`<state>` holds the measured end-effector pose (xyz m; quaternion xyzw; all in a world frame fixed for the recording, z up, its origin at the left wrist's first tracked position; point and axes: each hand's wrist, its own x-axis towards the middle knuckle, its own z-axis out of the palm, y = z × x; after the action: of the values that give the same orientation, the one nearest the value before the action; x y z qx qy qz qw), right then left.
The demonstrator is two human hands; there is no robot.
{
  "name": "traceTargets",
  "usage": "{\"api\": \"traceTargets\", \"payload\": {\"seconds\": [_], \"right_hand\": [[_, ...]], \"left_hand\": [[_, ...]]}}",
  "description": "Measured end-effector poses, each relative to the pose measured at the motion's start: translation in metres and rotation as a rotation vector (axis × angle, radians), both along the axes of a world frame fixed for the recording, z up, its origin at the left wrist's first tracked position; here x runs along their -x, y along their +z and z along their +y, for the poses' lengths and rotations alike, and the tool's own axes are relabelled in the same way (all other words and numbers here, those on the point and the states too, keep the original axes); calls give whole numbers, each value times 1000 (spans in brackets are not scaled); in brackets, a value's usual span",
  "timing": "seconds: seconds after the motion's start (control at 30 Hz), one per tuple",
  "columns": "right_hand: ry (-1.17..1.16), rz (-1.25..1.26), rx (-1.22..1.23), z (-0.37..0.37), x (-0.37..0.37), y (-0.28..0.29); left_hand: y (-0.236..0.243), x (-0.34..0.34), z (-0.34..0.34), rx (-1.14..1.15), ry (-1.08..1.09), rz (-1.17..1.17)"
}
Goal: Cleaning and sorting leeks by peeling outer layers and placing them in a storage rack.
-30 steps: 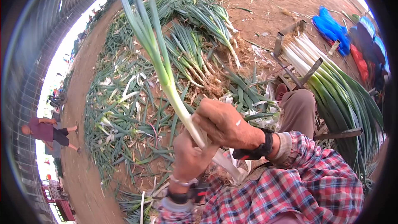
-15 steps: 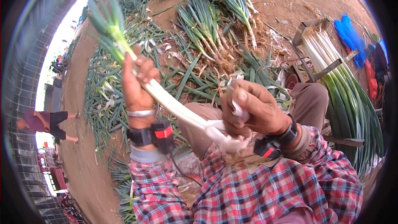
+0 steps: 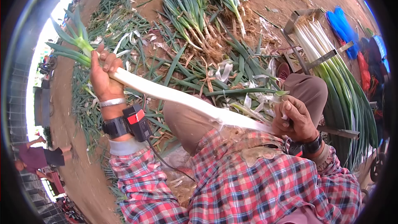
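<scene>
In my left hand [image 3: 107, 72] is a long leek [image 3: 159, 89], gripped just below its green leaves. Its white shaft slants down to the right across my lap. My right hand [image 3: 295, 120] is closed in a pinch near my right knee. A pale strip of leek skin [image 3: 253, 124] runs from the leek's lower end to these fingers, which partly hide it. A green leaf [image 3: 248, 92] stretches just beyond my right hand; whether it is attached to the strip I cannot tell.
Untrimmed leeks [image 3: 188, 14] with roots lie on the soil ahead. Stripped leaves [image 3: 124, 29] litter the ground around my legs. A metal rack [image 3: 304, 58] at right holds a bundle of clean leeks [image 3: 336, 79]. Blue plastic [image 3: 343, 29] lies beyond it. A person [image 3: 41, 157] walks at far left.
My right hand has moved right, away from the leek's lower end, with the pale skin stretched after it. My left hand has shifted left and slightly down with the leek.
</scene>
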<state>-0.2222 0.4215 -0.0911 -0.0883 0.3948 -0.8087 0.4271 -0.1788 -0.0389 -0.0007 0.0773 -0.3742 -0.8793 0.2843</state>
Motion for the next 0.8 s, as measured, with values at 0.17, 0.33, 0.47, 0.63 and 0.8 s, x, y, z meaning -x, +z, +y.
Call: {"api": "traceTargets", "payload": {"seconds": [0.17, 0.33, 0.47, 0.63, 0.8], "right_hand": [[23, 227, -487, 45, -1, -39], [268, 668, -181, -70, 30, 0], [600, 379, 153, -135, 34, -1], [715, 396, 155, -122, -1, -2], [689, 427, -140, -96, -5, 33]], "left_hand": [[40, -29, -65, 153, 236, 31], [39, -16, -34, 148, 267, 109], [46, -11, -28, 27, -119, 213], [28, -18, -45, -72, -85, 127], [-13, -23, -67, -86, 43, -72]]}}
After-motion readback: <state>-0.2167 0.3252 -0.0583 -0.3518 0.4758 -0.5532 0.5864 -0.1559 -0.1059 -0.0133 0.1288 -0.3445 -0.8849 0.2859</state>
